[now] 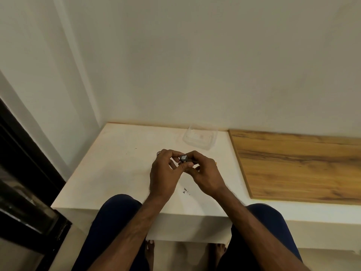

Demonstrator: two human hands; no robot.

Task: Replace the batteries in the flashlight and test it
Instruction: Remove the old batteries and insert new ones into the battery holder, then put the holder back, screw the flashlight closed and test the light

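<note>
Both hands (165, 173) (205, 173) pinched-close round flashlight (183, 158)

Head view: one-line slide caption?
Left hand and right hand pinch a small dark cylindrical flashlight part over a white table, clear plastic container behind.

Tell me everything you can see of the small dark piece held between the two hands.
The small dark round piece looks like grey-black plastic or metal, with a pale silvery contact at the centre of its end face, which is turned towards the camera. It is held above the white table, pinched from either side by the left hand and the right hand. The hands hide most of its body, so its length cannot be told.
</note>
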